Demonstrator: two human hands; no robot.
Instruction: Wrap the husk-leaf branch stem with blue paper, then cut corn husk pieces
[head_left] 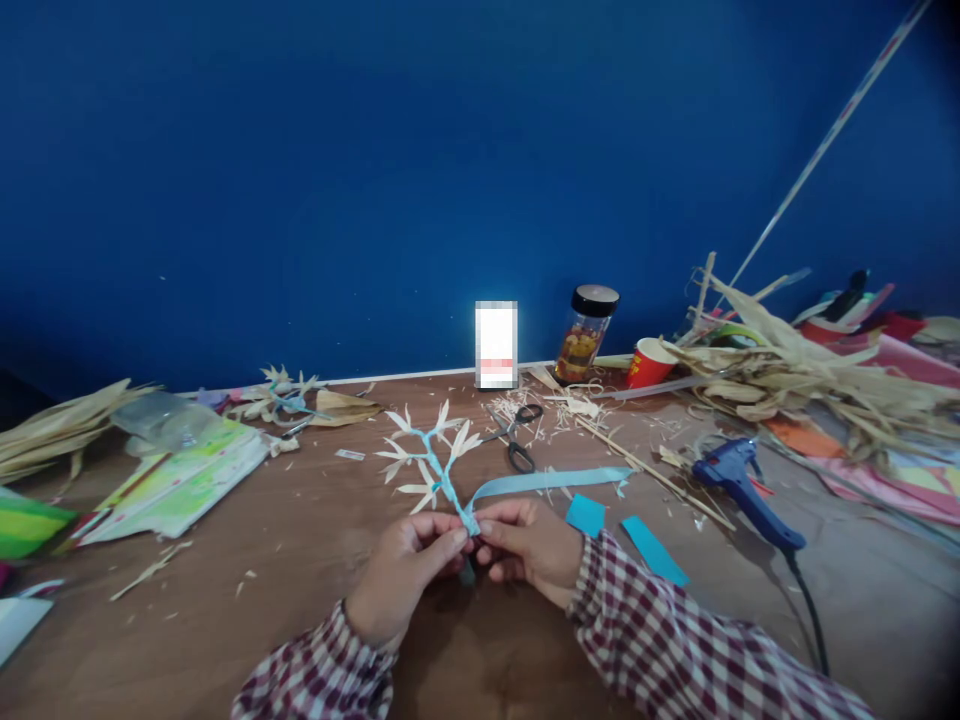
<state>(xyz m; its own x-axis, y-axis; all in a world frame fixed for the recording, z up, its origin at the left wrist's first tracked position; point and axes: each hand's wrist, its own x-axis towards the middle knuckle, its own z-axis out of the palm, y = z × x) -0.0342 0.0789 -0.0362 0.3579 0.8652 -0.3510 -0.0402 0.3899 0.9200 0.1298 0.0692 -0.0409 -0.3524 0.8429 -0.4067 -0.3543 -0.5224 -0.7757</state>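
Your left hand [405, 562] and right hand [536, 548] pinch one branching, wrapped stem [444, 482]; one flat ribbon [551, 480] trails off it.

One ribbon [551, 482], one glue gun [744, 485]

Blue-wrapped branch [433, 462] | pale pointed leaves [464, 441] | leaning left | light-blue ribbon [555, 481] | trailing right

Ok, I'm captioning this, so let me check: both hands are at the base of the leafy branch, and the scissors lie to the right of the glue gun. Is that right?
Not quite: in the head view, the scissors lie to the left of the glue gun. The rest stands.
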